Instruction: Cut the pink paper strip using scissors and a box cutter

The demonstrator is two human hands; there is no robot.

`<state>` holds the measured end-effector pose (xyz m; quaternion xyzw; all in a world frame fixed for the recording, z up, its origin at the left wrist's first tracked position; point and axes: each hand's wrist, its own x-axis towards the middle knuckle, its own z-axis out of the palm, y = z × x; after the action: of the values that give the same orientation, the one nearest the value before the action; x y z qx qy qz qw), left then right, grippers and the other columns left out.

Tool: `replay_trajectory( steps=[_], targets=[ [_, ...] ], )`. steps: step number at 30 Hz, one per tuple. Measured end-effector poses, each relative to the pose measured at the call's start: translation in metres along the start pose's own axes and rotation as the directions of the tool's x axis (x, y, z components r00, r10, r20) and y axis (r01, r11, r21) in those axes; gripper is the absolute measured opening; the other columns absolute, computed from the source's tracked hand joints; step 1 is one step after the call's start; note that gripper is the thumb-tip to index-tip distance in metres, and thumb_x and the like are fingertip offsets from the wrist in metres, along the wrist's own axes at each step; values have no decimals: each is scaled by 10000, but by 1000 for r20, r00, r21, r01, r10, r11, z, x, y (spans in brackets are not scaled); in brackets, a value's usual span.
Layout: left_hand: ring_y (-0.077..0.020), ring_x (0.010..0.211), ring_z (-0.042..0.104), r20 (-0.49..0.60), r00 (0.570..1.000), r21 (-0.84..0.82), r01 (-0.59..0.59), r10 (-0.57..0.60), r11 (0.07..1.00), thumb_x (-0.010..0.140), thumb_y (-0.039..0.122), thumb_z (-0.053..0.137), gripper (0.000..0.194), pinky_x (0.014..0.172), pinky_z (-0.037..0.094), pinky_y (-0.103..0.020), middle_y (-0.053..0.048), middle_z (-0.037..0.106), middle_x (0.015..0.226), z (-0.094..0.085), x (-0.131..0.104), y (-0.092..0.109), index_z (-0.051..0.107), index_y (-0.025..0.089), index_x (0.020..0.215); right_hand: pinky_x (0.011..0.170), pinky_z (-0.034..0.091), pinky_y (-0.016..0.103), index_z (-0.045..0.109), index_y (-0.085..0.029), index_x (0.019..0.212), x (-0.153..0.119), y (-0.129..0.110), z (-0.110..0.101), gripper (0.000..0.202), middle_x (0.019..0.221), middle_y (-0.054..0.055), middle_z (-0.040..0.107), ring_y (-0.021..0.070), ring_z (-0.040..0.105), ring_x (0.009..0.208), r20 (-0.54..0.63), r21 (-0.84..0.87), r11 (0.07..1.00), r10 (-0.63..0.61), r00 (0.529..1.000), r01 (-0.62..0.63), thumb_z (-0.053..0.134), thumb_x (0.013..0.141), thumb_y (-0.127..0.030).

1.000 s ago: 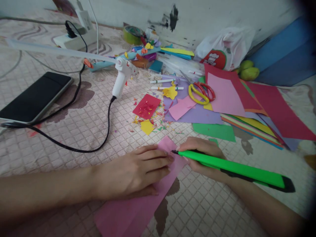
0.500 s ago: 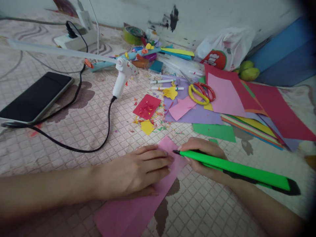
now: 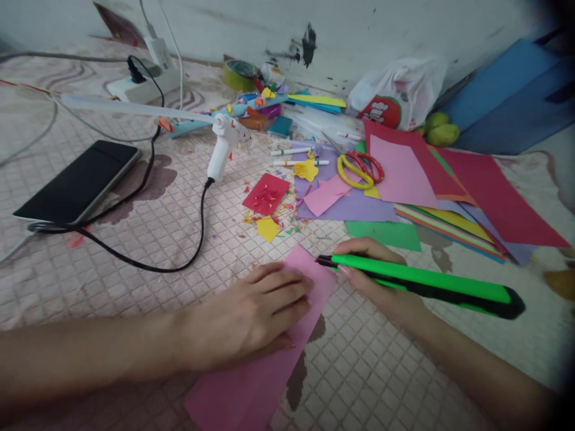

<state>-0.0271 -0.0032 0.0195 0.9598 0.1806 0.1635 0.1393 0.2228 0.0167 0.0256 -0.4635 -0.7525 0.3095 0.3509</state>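
A long pink paper strip [image 3: 263, 383] lies on the patterned cloth, running from the bottom edge up to the middle. My left hand [image 3: 251, 317] rests flat on it, palm down, fingers stretched toward the upper end. My right hand [image 3: 375, 272] is wrapped around a green and black utility knife [image 3: 426, 281]. Its dark tip is at the right edge of the strip's upper end, close to my left fingertips. Whether the tip touches the paper I cannot tell.
Beyond the hands lie a red square [image 3: 266, 194] with paper scraps, scissors [image 3: 362, 167], coloured sheets [image 3: 399, 170] and a white glue gun [image 3: 220, 152] with a black cord. A phone [image 3: 81, 182] is at left, a plastic bag [image 3: 398, 93] at the back.
The knife has tilted closer to level, its rear end higher and further left. The view has shifted slightly. My left hand stays on the pink strip.
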Motion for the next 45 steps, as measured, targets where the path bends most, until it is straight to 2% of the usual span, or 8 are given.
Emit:
replay_trajectory(
  steps=[7,14,19,24,29,32,39,45],
  targets=[
    [-243,1241,487,-128,987,-43,94,-99,995,945,230,482,257,1057,402,-426,-111,560,1323,-6,-1,-7,592,120,1149,701,508,213,630,-267,965,-6,-2,2,171,898,-16,661,118,616,821,15,-1,1000,1,1000,-1,617,817,-183],
    [-185,1029,581,-208,956,-271,145,-205,952,883,116,531,149,920,466,-345,-64,667,1092,-4,15,-28,653,148,961,697,504,218,637,-259,957,-8,-5,3,175,893,-14,674,119,624,810,13,-9,1000,14,1000,-14,622,805,-172],
    [-215,1018,535,-176,915,-311,297,-362,903,800,217,665,144,909,421,-385,-37,647,1031,-1,32,-28,668,190,941,642,486,220,641,-261,944,-7,-6,3,192,856,-20,679,111,621,746,83,6,997,-81,993,81,587,807,-137],
    [-241,1049,479,-117,903,-248,376,-413,893,753,297,716,207,908,361,-417,-40,585,1073,1,39,-24,678,214,938,627,475,243,638,-256,980,2,4,-2,199,837,-14,660,115,602,715,167,51,989,-148,975,141,588,813,-161],
    [-239,1055,458,-104,901,-251,387,-422,887,754,271,709,204,897,337,-414,-40,572,1082,3,39,-23,668,223,948,662,490,268,641,-254,1013,14,15,-7,222,884,7,674,138,616,770,277,83,973,-230,933,215,607,809,-171],
    [-237,1051,458,-104,900,-258,387,-424,885,752,276,712,204,893,332,-410,-40,573,1078,3,39,-23,664,222,943,674,498,274,642,-255,997,19,19,-5,215,865,4,686,139,628,773,293,105,959,-283,913,264,603,809,-161],
    [-234,1039,464,-92,896,-272,397,-434,877,748,279,714,198,888,327,-404,-36,577,1073,2,40,-24,656,212,926,671,500,266,640,-265,974,24,23,-1,255,856,-12,689,126,631,753,290,122,947,-321,902,298,597,787,-98],
    [-226,1043,464,-98,894,-267,399,-437,877,742,275,717,206,885,318,-394,-27,572,1078,3,40,-25,656,213,928,674,506,276,640,-267,985,24,21,-3,235,867,-2,690,132,636,762,308,111,953,-303,902,282,595,806,-122]
  ],
)
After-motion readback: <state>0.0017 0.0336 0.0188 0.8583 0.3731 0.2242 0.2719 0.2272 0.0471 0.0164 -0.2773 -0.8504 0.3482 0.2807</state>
